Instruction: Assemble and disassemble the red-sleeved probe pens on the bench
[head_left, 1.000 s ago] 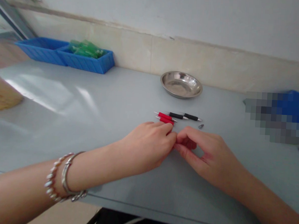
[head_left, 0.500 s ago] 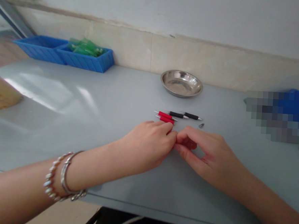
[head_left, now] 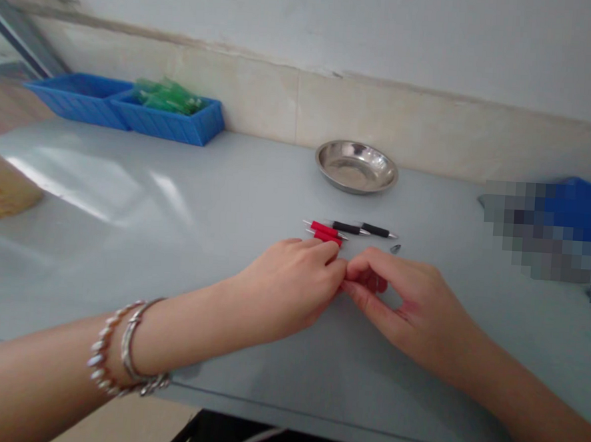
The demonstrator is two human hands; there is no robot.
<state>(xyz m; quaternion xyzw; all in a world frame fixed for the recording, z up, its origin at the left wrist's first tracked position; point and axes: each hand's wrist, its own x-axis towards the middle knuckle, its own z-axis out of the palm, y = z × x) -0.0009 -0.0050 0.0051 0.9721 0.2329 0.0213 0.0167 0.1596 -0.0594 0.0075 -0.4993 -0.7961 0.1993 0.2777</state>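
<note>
My left hand [head_left: 299, 281] is closed, its fingers curled down over the table, and whatever it may grip is hidden. Against its fingertips, the thumb and index finger of my right hand [head_left: 401, 294] press together in a pinch. What they hold, if anything, is too small or covered to make out. Just beyond my left knuckles lie two red pen parts with thin tips, a farther one [head_left: 324, 229] and a nearer one [head_left: 326, 238]. Two black pen parts, one left [head_left: 349, 228] and one right [head_left: 377, 231], lie behind them. A small silvery cone-shaped piece [head_left: 395, 248] rests beyond my right hand.
A round steel dish [head_left: 355, 184] stands near the wall. At the back left are two blue bins, one [head_left: 82, 104] beside another [head_left: 168, 125] that holds green plastic bags [head_left: 168, 95]. A blue object [head_left: 581, 212], partly pixelated, is at the right. A yellowish rounded object [head_left: 2, 186] sits at the left edge.
The view has shifted very slightly. Both hands keep the same pose with their fingertips together, and the pen parts lie as before.
</note>
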